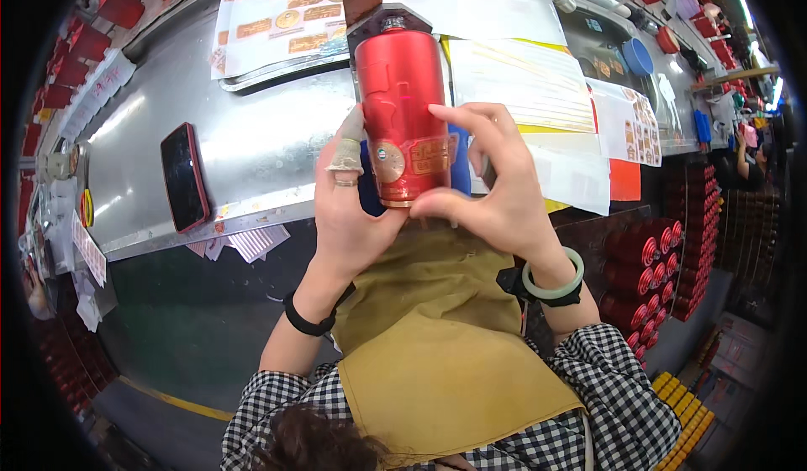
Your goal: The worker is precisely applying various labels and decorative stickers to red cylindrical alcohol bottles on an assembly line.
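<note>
A red bottle (400,84) lies lengthwise in front of me on a blue support, its dark neck pointing away and its base towards me. Gold labels (427,157) sit on its lower part, one of them round. Wrapped along the left side and base is my left hand (347,210), closed on the bottle, a beige cover on one finger. From the right, my right hand (502,177) grips it too, index fingertip on the side and thumb at the base rim. Parts of the blue support (459,158) show on both sides of the bottle.
A phone (184,177) lies on the metal table (134,147) to the left. Sheets of gold labels (282,17) rest on a tray behind. White backing sheets (525,84) lie to the right. Red bottles (651,269) are stacked at lower right. A person (744,156) is far right.
</note>
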Tool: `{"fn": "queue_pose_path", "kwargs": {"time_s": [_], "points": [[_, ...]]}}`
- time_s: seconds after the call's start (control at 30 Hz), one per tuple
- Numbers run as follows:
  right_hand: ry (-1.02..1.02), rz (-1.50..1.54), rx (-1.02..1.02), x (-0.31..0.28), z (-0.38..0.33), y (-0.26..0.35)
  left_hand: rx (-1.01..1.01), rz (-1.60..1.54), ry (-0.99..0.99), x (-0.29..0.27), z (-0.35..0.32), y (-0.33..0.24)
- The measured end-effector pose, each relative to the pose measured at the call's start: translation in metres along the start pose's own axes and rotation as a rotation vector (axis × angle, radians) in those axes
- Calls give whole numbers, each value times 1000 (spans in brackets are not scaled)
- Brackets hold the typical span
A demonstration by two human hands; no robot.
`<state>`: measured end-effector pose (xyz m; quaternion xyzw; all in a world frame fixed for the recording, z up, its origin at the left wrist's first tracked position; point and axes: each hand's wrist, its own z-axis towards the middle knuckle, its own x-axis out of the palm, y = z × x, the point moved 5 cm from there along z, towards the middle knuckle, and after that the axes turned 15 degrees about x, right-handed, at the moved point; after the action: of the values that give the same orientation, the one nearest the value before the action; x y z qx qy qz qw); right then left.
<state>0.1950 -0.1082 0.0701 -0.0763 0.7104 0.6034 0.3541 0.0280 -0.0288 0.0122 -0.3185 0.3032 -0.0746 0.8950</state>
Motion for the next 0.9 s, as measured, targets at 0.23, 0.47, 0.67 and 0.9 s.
{"fn": "queue_pose_path", "kwargs": {"time_s": [0.23, 0.47, 0.67, 0.9], "points": [[107, 529, 443, 13, 9, -50, -96, -183, 63, 6, -15, 18], [107, 641, 514, 27, 9, -47, -199, -516, -4, 11, 8, 8], [139, 595, 536, 30, 7, -51, -461, -863, -114, 15, 16, 12], [164, 662, 534, 27, 5, -52, -521, -912, -131, 17, 18, 12]]}}
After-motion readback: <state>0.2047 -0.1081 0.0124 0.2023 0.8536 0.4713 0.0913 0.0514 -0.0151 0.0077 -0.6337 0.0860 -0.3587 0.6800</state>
